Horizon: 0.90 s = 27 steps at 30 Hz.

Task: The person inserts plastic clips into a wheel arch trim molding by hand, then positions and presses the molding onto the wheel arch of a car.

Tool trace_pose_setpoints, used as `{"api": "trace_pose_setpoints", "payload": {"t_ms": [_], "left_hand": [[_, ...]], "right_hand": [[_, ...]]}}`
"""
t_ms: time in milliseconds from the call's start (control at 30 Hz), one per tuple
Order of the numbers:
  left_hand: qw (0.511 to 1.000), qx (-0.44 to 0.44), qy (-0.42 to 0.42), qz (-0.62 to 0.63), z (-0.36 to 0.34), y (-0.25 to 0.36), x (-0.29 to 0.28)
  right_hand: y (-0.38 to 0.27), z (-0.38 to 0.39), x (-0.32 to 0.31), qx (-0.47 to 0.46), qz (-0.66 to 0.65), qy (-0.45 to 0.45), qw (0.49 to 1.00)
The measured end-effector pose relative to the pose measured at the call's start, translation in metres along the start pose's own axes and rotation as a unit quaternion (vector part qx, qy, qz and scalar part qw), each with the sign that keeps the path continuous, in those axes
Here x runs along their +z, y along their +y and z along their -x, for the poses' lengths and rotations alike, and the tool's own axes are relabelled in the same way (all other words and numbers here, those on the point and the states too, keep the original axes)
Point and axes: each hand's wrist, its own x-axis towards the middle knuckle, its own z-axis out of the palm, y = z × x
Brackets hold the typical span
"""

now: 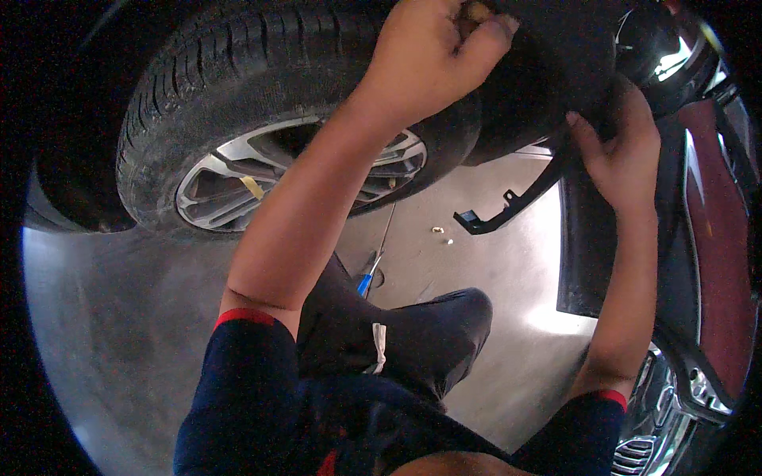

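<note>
My left hand [444, 47] is raised at the top, past the tyre [230, 87], with its fingers curled and thumb bent in against the dark wheel arch. Whatever its fingers hold, if anything, is lost in shadow. On the right, my right hand [631, 155] grips a black plastic panel [591, 246] near its upper edge. Its thumb lies on the near side, while the other fingers are partly hidden in the dark. A narrow black trim strip [516, 210] with a small tab hangs down between my hands, its lower end free.
The silver alloy wheel [238, 170] is left of my hands. A blue-handled tool [365, 284] and small light-coloured bits [438, 230] lie on the grey floor [421, 262]. A dark red body panel [718, 246] and a chrome grille [635, 456] are at the right.
</note>
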Motion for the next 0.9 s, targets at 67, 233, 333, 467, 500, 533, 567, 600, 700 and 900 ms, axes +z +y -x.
{"api": "trace_pose_setpoints", "payload": {"t_ms": [67,233,333,467,500,533,567,600,700,900], "left_hand": [[0.997,0.058,0.015,0.04,-0.006,-0.008,0.002],[0.998,0.021,-0.011,0.051,-0.005,0.003,0.004],[0.999,0.023,0.006,0.043,-0.003,-0.003,0.014],[0.995,0.088,0.035,-0.016,-0.006,-0.014,0.015],[0.995,0.087,0.035,-0.017,-0.008,-0.016,0.018],[0.991,0.12,0.053,0.025,-0.013,-0.017,0.026],[0.987,0.138,0.062,0.046,-0.014,-0.017,0.028],[0.983,0.154,0.072,0.066,-0.015,-0.016,0.029],[0.989,0.1,0.062,0.087,-0.01,-0.016,0.026],[0.991,0.088,0.019,0.098,-0.013,-0.018,0.014]], "right_hand": [[0.001,0.0,-0.002,0.005,0.006,-0.007,1.0],[0.006,0.005,-0.001,0.024,0.016,-0.014,0.999],[0.003,0.005,0.0,0.051,0.008,-0.009,0.999],[0.01,0.009,0.004,0.032,0.017,0.001,0.999],[0.01,0.009,0.005,0.04,-0.013,0.002,0.999],[0.011,0.008,0.006,0.044,-0.028,0.004,0.999],[0.01,0.008,0.006,0.048,-0.043,0.006,0.998],[0.008,0.007,0.004,0.052,-0.039,-0.006,0.998],[0.008,0.009,0.004,0.051,-0.032,-0.009,0.998],[-0.003,0.008,0.001,0.063,-0.044,-0.003,0.997]]}}
